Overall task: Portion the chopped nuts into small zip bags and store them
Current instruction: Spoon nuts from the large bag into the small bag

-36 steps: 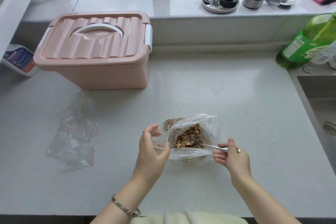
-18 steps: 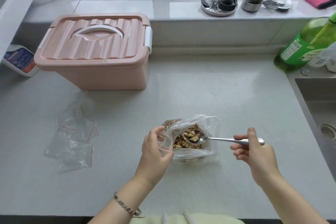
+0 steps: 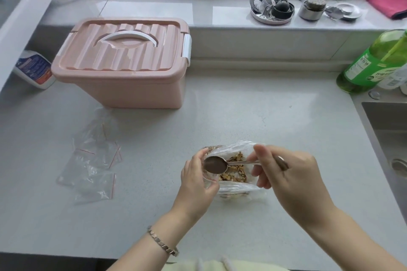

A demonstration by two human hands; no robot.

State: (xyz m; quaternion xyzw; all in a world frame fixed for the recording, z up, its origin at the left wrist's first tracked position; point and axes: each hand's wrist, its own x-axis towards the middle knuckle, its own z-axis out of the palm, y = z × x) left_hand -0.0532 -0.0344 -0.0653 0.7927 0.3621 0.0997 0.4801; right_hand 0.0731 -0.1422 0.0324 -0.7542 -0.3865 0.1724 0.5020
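One nut bag [image 3: 239, 187] open, box [image 3: 132, 90] lidded

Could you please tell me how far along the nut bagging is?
Done: no filled small bag is in view. In hand: the left hand holds a small zip bag open and the right hand holds the spoon with its bowl at the bag's mouth. Left: the empty zip bags on the counter, the chopped nuts in the large bag, and the closed pink box.

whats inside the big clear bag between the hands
Chopped nuts, brown pieces showing through the open mouth of the clear bag. The spoon and the right hand cover part of the pile, so how much is left cannot be seen.
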